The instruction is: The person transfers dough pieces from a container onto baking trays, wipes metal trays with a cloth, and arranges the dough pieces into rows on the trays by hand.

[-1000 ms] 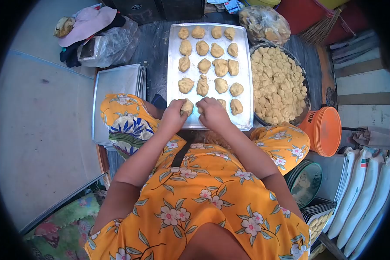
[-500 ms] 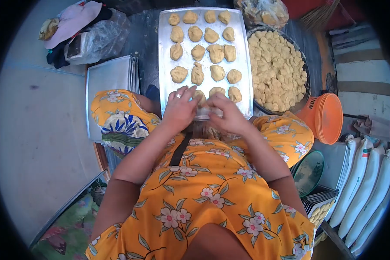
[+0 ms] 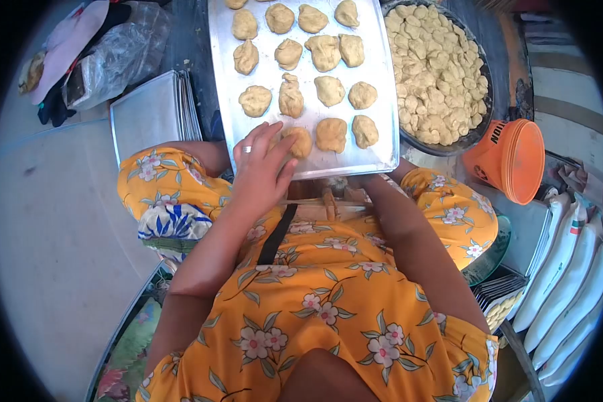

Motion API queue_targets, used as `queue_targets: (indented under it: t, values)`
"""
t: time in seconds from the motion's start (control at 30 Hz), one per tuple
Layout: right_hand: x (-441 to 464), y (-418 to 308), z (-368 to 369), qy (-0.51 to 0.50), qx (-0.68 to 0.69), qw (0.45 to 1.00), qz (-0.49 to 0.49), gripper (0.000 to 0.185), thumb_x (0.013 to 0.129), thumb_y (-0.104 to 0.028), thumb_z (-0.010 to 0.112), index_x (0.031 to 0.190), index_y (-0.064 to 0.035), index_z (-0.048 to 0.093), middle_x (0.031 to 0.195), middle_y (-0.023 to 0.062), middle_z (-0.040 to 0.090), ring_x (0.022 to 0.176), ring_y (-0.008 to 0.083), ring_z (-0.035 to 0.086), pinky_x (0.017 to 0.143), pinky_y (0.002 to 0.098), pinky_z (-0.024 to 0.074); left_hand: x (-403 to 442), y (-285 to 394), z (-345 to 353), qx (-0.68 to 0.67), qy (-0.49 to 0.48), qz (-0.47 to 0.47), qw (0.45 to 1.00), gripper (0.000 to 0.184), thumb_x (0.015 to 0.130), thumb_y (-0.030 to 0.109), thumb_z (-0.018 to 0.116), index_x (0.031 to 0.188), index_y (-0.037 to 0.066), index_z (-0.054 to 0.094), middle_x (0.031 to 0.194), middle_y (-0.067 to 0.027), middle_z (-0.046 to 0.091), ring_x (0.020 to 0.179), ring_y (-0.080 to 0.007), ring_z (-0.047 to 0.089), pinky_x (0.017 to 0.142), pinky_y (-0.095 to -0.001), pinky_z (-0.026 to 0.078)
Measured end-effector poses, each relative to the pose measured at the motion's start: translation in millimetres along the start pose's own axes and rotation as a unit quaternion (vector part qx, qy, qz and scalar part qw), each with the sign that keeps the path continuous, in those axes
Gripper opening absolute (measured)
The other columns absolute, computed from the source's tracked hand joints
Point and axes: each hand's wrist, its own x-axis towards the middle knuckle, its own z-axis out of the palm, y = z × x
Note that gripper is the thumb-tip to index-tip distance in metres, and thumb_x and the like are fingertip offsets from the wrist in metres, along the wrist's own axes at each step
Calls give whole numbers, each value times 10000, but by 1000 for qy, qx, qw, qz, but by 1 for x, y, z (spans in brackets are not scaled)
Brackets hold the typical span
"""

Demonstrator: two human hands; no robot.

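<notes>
A metal tray (image 3: 382,159) in front of me carries rows of rough dough pieces. My left hand (image 3: 258,167), with a ring on one finger, reaches over the tray's near left corner. Its fingers are apart and touch or cover the left side of a dough piece (image 3: 301,143) in the nearest row. Beside that piece lie another dough piece (image 3: 331,135) and a smaller one (image 3: 365,131). My right forearm passes down under the tray's near edge, and the tray hides my right hand.
A round pan (image 3: 487,100) heaped with dough pieces stands right of the tray. Orange buckets (image 3: 522,161) are below it. Stacked metal trays (image 3: 147,110) and a clear plastic bag (image 3: 120,63) lie to the left. White sacks (image 3: 559,281) lean at the lower right.
My right hand has left the dough and dropped out of sight below the tray's near edge. My left hand stays by the front-row dough. The view has shifted, showing the tray higher and larger.
</notes>
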Motion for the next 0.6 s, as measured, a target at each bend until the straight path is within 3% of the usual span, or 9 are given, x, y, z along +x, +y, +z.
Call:
queue_targets:
  t: [0.2, 0.5, 0.6]
  values:
    - [17, -12, 2, 33, 0, 998, 56, 348, 787, -182, 625, 1116, -80, 676, 1061, 202, 680, 982, 343, 639, 866, 428, 483, -1, 1, -7, -18, -30, -32, 999, 398, 856, 181, 646, 1236, 79, 591, 1358, -129, 472, 1300, -340, 398, 1042, -459, 282]
    - [28, -19, 15, 19, -6, 998, 54, 353, 788, -185, 626, 1122, -82, 672, 1064, 205, 676, 995, 342, 634, 873, 427, 482, 6, 5, -10, -40, -39, -34, 998, 380, 847, 187, 658, 1207, 83, 598, 1322, -132, 480, 1273, -351, 404, 1020, -484, 295]
    - [30, -17, 10, 10, -8, 999, 53, 355, 788, -186, 627, 1124, -82, 670, 1065, 207, 675, 999, 342, 633, 875, 427, 481, 11, 4, -11, -41, -25, -27, 998, 373, 849, 167, 661, 1205, 71, 602, 1314, -127, 504, 1281, -352, 421, 1034, -450, 301]
